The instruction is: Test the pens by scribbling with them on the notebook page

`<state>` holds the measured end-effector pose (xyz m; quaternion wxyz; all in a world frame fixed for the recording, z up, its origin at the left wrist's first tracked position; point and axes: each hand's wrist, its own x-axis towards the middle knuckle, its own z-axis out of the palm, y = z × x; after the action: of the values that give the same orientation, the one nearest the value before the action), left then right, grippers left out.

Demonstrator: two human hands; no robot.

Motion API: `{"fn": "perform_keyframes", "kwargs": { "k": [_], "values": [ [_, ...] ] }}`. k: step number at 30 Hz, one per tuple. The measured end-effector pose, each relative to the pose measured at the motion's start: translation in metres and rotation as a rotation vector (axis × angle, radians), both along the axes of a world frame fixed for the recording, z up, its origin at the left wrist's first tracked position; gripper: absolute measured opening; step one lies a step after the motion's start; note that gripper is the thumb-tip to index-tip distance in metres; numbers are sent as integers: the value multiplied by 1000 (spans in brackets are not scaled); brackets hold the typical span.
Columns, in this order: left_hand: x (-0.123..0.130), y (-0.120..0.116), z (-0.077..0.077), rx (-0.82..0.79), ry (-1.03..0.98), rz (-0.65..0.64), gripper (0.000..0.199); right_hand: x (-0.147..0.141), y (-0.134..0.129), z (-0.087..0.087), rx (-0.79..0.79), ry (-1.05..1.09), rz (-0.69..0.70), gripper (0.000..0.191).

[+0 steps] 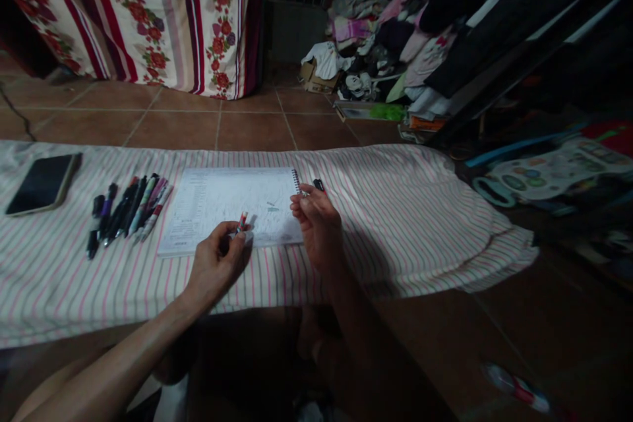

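Note:
My left hand [216,256] is closed around a short red-and-white stick [242,220], which pokes up between thumb and fingers over the lower part of a spiral notebook [222,198]. Whether the stick is a marker or something else does not show. At the notebook's right edge, beside the wire binding, my right hand [320,221] has its fingertips pinched together; anything in them is too small to make out. A dark capped pen [318,184] lies just behind that hand, partly hidden. Small grey-green marks [272,209] show on the pale page.
A bunch of pens and markers [131,208] lies left of the notebook, and a phone [43,183] farther left. Striped cloth [395,211] covers the low surface. Beyond it are a tiled floor [173,120], a floral curtain [138,13] and heaped clothes [380,39].

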<state>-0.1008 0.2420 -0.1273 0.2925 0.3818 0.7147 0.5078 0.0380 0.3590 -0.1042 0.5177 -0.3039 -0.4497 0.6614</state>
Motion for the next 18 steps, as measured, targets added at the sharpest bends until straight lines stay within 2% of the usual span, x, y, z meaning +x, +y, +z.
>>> {"fn": "perform_keyframes", "kwargs": {
  "k": [4,8,12,18],
  "values": [
    [-6,-1,6,-28,97,-28,33,-1,0,-1,-10,-44,-43,24],
    [-5,-3,9,-36,203,-51,31,0,-1,2,-82,6,-15,26],
    [-1,-7,3,-23,243,-100,33,0,0,5,-163,101,27,26],
    [4,-10,-9,-1,232,-134,35,-4,6,-5,-141,52,-2,27]
  ]
}}
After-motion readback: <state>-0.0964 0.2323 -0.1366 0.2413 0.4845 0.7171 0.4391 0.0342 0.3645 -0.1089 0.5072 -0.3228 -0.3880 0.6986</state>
